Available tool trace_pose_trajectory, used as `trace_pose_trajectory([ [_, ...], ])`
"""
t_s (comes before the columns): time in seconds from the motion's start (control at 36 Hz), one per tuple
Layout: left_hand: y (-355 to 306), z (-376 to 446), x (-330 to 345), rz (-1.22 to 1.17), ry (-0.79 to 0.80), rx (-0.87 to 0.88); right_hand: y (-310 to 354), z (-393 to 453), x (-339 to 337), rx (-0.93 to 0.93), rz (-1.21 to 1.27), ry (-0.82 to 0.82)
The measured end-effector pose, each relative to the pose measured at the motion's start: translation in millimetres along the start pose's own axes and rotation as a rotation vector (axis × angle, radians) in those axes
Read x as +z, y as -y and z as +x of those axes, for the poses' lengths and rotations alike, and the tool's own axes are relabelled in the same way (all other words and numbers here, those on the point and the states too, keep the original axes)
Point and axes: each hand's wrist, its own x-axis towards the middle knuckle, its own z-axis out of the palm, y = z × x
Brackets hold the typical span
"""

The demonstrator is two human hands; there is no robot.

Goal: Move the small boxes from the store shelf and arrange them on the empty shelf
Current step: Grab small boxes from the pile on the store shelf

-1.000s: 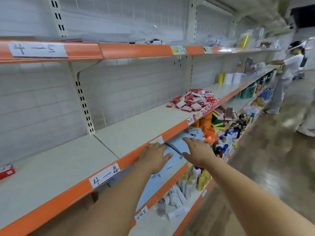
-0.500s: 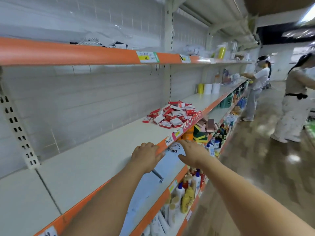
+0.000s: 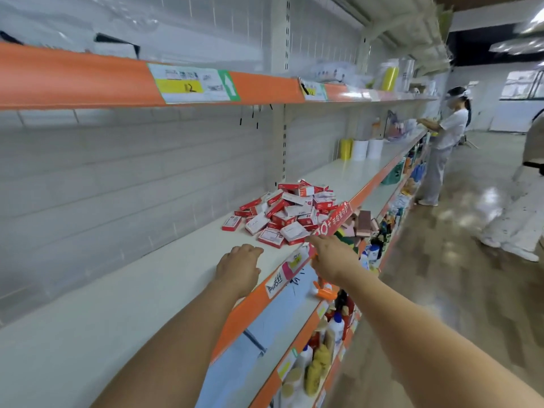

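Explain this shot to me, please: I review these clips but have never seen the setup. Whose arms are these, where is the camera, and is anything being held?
There is no machine here. A person wears a wide-angle camera on the head, so the single view looks forward and down along their own arms. The left hand hovers, loosely curled, over the pale middle shelf and holds nothing. The right hand reaches toward the shelf's orange front edge, near the pile of small red and white boxes; I see nothing in it. Bottles stand on the lower shelves. Down the aisle, another person in white works at the same shelving.
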Motion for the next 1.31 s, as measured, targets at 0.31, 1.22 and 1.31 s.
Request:
trace_pose_trajectory([
  [0.31,-25.3,64.1,20.6,-0.074,-0.035,-0.185,-39.0,88.3,17.2,-0.197,0.036,0.074],
  [1.22,-8.6,95.9,32.7,-0.091,-0.014,-0.269,-18.2,132.4,31.3,-0.415,0.059,0.094],
  [1.31,-0.3,80.9,25.0,-0.075,-0.031,-0.319,-1.1,132.1,30.2,-0.471,0.072,0.063],
])
